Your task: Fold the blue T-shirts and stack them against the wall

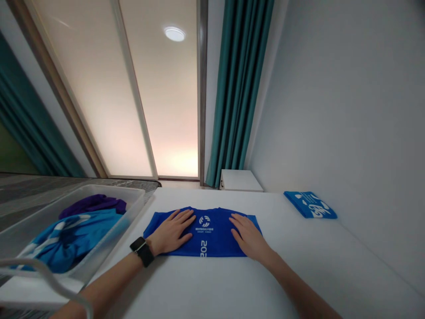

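Observation:
A dark blue T-shirt [217,241] with a white logo and digits lies folded into a wide flat strip on the white table. My left hand [174,232], with a black watch [142,251] on its wrist, rests flat on the shirt's left part, fingers outstretched. On the right part lies my right hand [249,237], also flat with its fingers extended. Neither hand grips the cloth. The white print sits between the two hands.
A translucent plastic bin [131,206] to the left holds a light blue garment [79,235] and a purple one [91,204]. A folded blue garment [311,204] lies at the table's [212,288] back right, by the wall. A blurred pale cable [49,277] crosses the lower left.

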Demonstrator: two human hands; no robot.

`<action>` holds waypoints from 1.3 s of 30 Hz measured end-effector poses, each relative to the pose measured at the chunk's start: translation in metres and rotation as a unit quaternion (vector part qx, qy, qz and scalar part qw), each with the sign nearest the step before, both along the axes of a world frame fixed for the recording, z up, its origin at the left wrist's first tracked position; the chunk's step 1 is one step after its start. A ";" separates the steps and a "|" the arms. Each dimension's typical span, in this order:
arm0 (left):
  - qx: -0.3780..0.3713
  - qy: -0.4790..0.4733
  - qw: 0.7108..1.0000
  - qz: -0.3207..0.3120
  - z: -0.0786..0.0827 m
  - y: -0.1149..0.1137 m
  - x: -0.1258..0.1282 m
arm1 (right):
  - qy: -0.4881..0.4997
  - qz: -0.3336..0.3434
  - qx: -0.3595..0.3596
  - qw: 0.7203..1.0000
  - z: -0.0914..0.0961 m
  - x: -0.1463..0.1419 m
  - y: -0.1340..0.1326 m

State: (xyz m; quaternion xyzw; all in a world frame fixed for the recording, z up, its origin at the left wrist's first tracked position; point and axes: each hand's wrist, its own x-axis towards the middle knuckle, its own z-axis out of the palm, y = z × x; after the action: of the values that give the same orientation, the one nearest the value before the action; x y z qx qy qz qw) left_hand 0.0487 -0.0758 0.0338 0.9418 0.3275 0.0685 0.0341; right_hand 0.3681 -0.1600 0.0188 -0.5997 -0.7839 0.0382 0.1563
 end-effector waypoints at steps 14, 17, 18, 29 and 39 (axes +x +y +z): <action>-0.048 -0.059 0.988 0.132 -0.024 0.007 -0.012 | -0.082 -0.023 -0.050 0.995 -0.011 0.022 -0.008; -0.051 -0.108 0.984 0.134 -0.023 0.024 -0.024 | -0.063 -0.028 -0.039 0.997 -0.015 0.027 -0.007; -0.051 -0.129 0.982 0.131 -0.023 0.029 -0.028 | -0.056 -0.031 -0.037 0.997 -0.017 0.028 -0.006; -0.066 -0.251 0.960 0.100 -0.026 0.043 -0.040 | -0.088 -0.145 -0.024 0.985 -0.029 0.032 -0.013; -0.064 -0.332 0.913 0.226 -0.023 0.043 -0.063 | -0.039 -0.123 0.049 0.990 -0.023 0.059 0.008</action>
State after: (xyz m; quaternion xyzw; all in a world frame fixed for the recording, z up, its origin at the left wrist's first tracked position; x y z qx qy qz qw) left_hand -0.0140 -0.0330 0.0106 0.7612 0.5052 0.3623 0.1849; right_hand 0.4270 -0.1521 -0.0044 -0.6845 -0.7103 -0.0431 0.1582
